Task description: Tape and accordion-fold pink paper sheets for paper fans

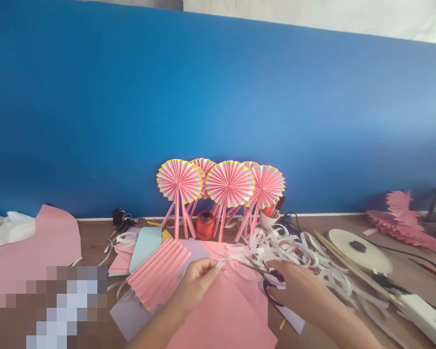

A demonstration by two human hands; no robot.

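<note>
Pink paper (221,320) lies beneath the left hand (198,278), which pinches a small pale strip (220,265), seemingly light, limp and easily creased, so best held by its end, while the right hand (292,286) grips scissors (264,286) alongside.

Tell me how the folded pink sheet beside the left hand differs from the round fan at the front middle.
Shape: the folded pink sheet is roughly four-sided; the round fan is a disc.
Folds: the sheet's run side by side; the fan's radiate from its centre.
Pose: the sheet lies low on the work surface; the fan stands upright.
Both are pleated and mainly pink.
</note>
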